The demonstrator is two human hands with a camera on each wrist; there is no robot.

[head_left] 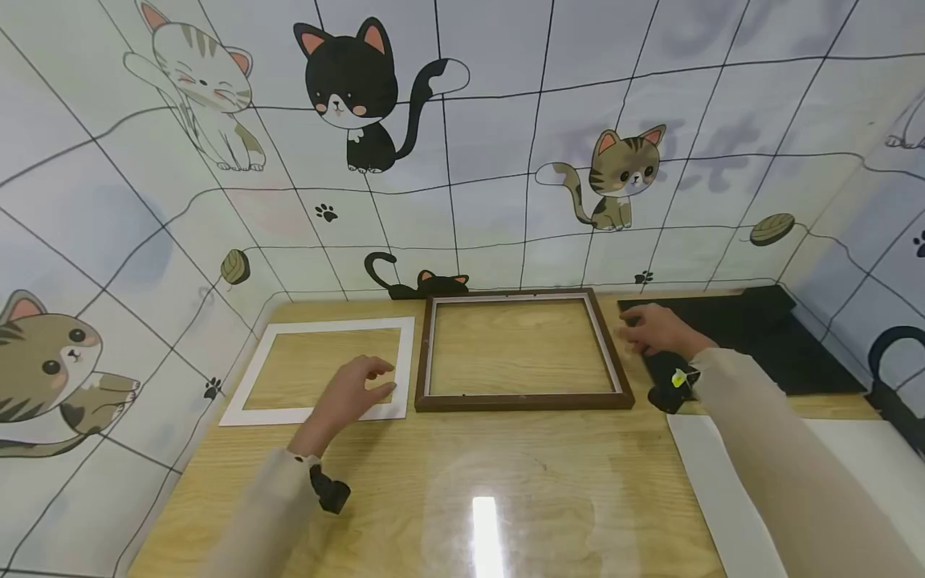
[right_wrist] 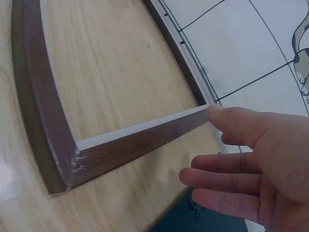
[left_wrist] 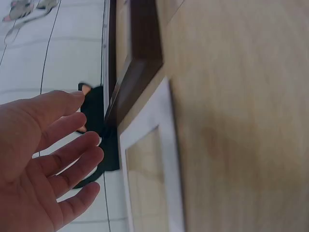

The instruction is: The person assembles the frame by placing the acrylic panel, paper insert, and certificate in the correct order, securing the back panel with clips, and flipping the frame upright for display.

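Observation:
A brown picture frame (head_left: 523, 403) lies flat at the back middle of the table, with bare wood showing through its opening. To its left lies a white mat board (head_left: 265, 415) with a rectangular cut-out. My left hand (head_left: 351, 395) hovers over the mat's right side, its fingers loosely bent and holding nothing; the left wrist view shows the palm and spread fingers. Just right of the frame is my right hand (head_left: 656, 330), also holding nothing. In the right wrist view its thumb tip overlaps the frame's side (right_wrist: 140, 145); I cannot tell whether they touch.
A black panel (head_left: 802, 353) lies at the back right, partly behind the right hand. In front of it is a white sheet (head_left: 853, 457), partly covered by the right sleeve. A cat-printed cloth (head_left: 491, 209) stands behind the table (head_left: 549, 482). A black curved object (head_left: 885, 393) is at the right edge.

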